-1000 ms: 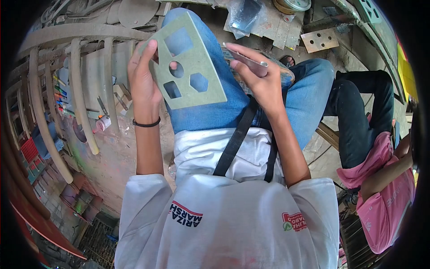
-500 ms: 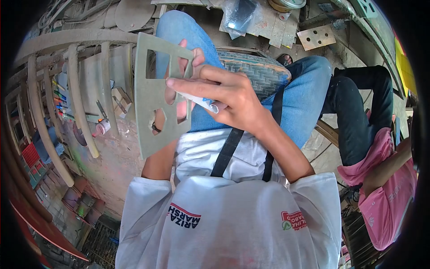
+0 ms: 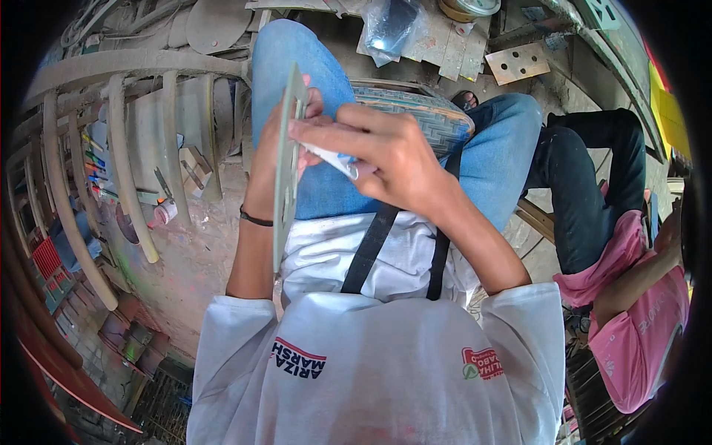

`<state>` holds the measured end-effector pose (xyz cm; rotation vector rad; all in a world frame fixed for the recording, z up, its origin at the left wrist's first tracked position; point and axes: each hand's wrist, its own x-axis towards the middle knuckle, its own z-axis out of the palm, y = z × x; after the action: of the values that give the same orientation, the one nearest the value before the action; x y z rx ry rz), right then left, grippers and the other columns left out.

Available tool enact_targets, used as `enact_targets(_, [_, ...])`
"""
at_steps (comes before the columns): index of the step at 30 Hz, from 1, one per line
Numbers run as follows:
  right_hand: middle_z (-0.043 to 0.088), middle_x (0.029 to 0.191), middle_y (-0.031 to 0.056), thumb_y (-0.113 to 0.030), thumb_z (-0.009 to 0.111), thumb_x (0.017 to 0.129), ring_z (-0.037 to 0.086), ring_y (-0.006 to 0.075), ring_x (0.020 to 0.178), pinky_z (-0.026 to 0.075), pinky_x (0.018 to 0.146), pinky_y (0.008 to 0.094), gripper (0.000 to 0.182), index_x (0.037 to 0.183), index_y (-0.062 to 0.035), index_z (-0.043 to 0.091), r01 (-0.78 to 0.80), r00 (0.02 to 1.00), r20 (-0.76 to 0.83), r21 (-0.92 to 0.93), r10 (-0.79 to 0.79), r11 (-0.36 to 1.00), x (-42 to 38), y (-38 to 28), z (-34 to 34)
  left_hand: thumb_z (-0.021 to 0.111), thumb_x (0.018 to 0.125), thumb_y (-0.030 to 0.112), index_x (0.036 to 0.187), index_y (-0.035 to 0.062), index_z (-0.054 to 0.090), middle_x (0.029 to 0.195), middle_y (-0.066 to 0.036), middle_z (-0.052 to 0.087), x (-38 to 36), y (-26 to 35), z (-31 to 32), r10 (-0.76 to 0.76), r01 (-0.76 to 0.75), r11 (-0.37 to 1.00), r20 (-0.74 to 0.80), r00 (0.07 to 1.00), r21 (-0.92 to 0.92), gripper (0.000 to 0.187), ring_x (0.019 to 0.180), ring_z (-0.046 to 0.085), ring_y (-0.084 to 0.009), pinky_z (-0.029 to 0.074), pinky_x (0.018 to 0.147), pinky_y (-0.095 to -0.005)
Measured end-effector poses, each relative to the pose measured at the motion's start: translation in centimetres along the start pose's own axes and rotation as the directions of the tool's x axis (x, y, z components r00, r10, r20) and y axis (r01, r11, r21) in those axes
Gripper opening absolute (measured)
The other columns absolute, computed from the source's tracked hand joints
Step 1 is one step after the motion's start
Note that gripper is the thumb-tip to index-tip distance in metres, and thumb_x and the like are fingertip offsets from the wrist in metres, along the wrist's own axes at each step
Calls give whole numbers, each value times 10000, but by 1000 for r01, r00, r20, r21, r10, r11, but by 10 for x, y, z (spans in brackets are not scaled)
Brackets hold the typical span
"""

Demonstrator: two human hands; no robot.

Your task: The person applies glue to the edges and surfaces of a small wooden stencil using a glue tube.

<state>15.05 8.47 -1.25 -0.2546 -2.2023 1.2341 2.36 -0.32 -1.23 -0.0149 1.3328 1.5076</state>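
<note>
A thin grey-green board (image 3: 285,174) with cut-out holes stands nearly edge-on above my lap. My left hand (image 3: 271,144), a black band at its wrist, grips the board from behind; its fingertips show past the far edge, and the rest is partly hidden. My right hand (image 3: 393,156) pinches a folded piece of sandpaper (image 3: 335,160), white with blue print on its back. Its fingertips press the paper at the board's right face, near the cut-outs. The exact contact is hidden by the fingers.
A wooden slatted frame (image 3: 119,148) stands to my left. Ahead lie a woven-pattern seat (image 3: 415,119), a plastic-wrapped item (image 3: 393,30), a round tub (image 3: 469,7) and a board with holes (image 3: 518,63). A person in a pink shirt (image 3: 638,326) sits close on my right.
The board has turned from showing its broad face to nearly edge-on, and my left wrist has come into view beside it. My right hand keeps the sandpaper against it.
</note>
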Motion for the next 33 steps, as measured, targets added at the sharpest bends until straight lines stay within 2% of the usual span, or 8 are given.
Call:
enact_targets(3, [557,704,92,127,527,591,527,192,582,462,509,312,668,1192,-132,665,-18,997,77,-36,21,999,1,-1,-10,465,976,429,760,94,483,566,46,366,4,5,-15,-71,71,997,249,966,9,399,455,386,-54,294,388,-228])
enact_targets(7, [679,922,111,147,556,628,642,215,712,511,561,319,666,1195,-185,667,-70,992,97,-56,75,996,-3,8,-13,473,971,434,761,32,577,654,10,501,8,18,0,160,-93,899,-122,980,427,464,562,447,-78,367,512,-255])
enact_targets(13, [686,1037,128,88,591,726,680,235,840,539,618,296,522,1169,-173,677,-187,977,112,39,181,982,0,8,-9,478,973,430,747,24,562,627,27,457,18,19,-18,289,-156,797,-142,947,583,472,574,398,-77,343,548,-245])
enact_targets(15, [547,717,110,105,552,634,517,256,586,461,534,338,553,1123,-117,685,-187,978,116,110,174,976,-6,11,-4,487,972,422,735,32,554,612,30,450,22,20,-28,338,-211,787,-119,934,579,461,562,385,-71,329,538,-241])
enact_targets(18, [684,923,133,91,564,727,652,200,754,524,673,260,456,1125,-95,684,-131,991,-35,-13,130,991,-13,49,-15,515,968,387,712,51,536,580,33,454,20,21,-31,383,-278,780,-76,921,560,423,535,352,-60,292,511,-236])
enact_targets(22, [700,1055,80,68,552,798,654,134,907,521,785,247,418,1160,-102,674,-514,775,-194,361,601,779,-5,14,-42,527,975,320,714,54,492,581,17,493,-2,28,-18,434,-342,769,-48,900,540,375,551,467,-52,355,517,-212])
enact_targets(29, [630,835,157,93,538,711,610,208,714,481,666,293,508,1192,-38,635,-429,902,-84,-58,424,901,-4,-16,-1,479,1000,271,926,-8,538,859,-180,681,-5,23,-4,451,-425,773,62,890,471,294,777,689,-181,532,658,-243])
enact_targets(33, [587,780,180,77,534,658,535,279,588,484,597,357,539,1172,-47,642,-248,968,71,92,242,964,-5,-29,11,484,998,266,923,-11,540,858,-171,679,1,22,-1,483,-440,789,11,876,429,292,772,686,-171,526,654,-235])
